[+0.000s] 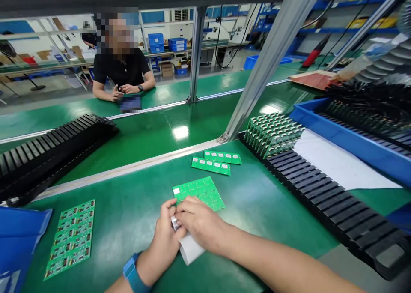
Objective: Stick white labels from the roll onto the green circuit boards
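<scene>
I have both hands close together over the near edge of a green circuit-board panel (202, 192), clamped on a curled white paper strip (192, 249). The left hand (162, 237) pinches its printed end with finger and thumb; the right hand (205, 224) has its fingers bunched together on it, palm over the loose tail. I judge that 2 hands are needed because the paper curls and would spring away from 1. The panel lies flat just beyond the fingertips, probably to keep it within reach, with 1 white label (176, 191) at its far left corner. The 2 narrow boards (211, 166) with label rows sit behind, seemingly set aside to leave working room. On the right, a black slotted rack (321, 194) stands upright boards (272, 136) on edge, presumably so their faces don't rub.

My trouble is the contact point: the right thumb is hidden, the print is too small to read, and the hands cover the panel's near edge. The blue bin (19, 241) at left is cut off by the frame, so I can't tell its contents.
</scene>
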Tool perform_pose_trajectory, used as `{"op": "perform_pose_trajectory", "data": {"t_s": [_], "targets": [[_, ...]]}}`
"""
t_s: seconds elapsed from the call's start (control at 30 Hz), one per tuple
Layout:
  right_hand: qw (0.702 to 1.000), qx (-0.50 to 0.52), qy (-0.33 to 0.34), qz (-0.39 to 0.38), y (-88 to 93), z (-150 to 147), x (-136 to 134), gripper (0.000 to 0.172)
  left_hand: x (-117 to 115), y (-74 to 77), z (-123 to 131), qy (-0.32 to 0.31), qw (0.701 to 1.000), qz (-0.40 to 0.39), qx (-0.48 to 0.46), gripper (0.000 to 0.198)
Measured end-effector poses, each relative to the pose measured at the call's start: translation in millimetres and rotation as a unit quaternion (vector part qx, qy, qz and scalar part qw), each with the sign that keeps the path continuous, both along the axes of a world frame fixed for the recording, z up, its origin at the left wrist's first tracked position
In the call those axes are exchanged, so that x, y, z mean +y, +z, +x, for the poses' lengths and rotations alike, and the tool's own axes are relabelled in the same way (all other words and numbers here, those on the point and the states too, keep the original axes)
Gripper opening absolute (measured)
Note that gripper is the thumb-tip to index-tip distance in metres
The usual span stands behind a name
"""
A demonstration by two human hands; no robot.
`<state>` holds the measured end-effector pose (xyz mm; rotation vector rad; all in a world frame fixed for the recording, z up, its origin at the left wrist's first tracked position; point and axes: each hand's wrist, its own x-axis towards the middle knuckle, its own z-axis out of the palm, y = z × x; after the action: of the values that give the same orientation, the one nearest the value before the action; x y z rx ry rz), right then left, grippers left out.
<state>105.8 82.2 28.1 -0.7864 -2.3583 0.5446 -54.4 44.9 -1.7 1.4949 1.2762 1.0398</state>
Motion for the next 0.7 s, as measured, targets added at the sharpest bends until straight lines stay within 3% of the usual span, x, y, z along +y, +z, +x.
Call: {"op": "perform_pose_trajectory", "data": {"t_s": [0.23,0.47,0.7], "targets": [[1.0,0.01,0.001,0.011,0.5,3.4,-2.2,0.019,2.4,6.6,1.3,0.001,0.999,-0.03,-0.015,0.058],[1.0,-0.012,-0.012,-0.026,2.4,5.1,-0.5,0.012,1.2,4.9,0.5,0.015,0.999,0.001,0.031,0.06],[0.999,-0.011,0.015,-0.03,1.6,4.8,-1.3,0.015,0.2,2.5,0.7,-0.005,1.0,-0.017,-0.014,0.063]]}}
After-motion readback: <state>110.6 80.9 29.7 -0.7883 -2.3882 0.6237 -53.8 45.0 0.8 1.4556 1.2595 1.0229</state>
